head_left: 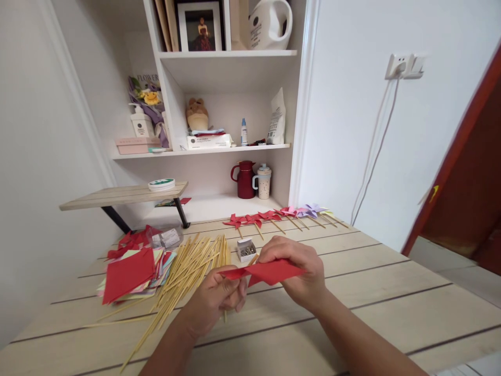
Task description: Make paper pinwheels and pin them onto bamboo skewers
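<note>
Above the table, a cut piece of red paper (pixel 274 271) is held up between both hands. My left hand (pixel 215 297) pinches its left tip, thumb and fingers closed. Behind the paper, my right hand (pixel 297 266) curls over and grips its right side. Part of the paper is hidden by the fingers. Just beyond the hands stands a small white box (pixel 246 250) with shiny metal pins in it. To the left lies a loose heap of thin wooden sticks (pixel 191 271), next to a stack of coloured paper squares (pixel 129 277) with red on top.
Several finished paper pinwheels (pixel 270 215) on sticks line the table's far edge. A clear plastic box (pixel 166 237) sits behind the paper stack, near a small raised wooden shelf (pixel 125 194). A dark red jug (pixel 246 180) and a cup (pixel 264 183) stand at the back.
</note>
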`<state>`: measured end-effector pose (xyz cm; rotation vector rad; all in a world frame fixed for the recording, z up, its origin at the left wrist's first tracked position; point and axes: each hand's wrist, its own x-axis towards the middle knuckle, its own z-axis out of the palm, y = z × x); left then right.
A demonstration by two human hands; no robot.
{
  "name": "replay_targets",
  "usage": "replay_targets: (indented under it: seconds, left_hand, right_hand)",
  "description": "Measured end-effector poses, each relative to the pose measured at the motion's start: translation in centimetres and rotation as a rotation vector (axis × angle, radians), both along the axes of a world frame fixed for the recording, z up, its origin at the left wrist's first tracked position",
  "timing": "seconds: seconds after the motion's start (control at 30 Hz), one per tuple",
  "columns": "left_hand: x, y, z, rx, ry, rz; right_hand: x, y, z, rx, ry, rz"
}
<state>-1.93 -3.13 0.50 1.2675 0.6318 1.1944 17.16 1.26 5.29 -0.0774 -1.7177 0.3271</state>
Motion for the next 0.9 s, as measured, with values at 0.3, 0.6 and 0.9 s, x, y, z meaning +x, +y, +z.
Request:
replay_targets:
  seconds: [0.3,0.6,0.9]
  left_hand:
    - [0.0,0.3,-0.1,0.065,0.072,0.058]
    - [-1.2,-0.1,1.0,0.133,0.239,0.118]
    - [-2.9,-1.8,2.0,0.327,0.533,0.291]
  right_hand:
    - [0.1,0.1,-0.3,-0.051,0.008,0.025]
    - [0.0,0.2,-0.5,-0.103,-0.001,0.068]
    - [0.1,-0.1,-0.3,-0.112,-0.043,0.118]
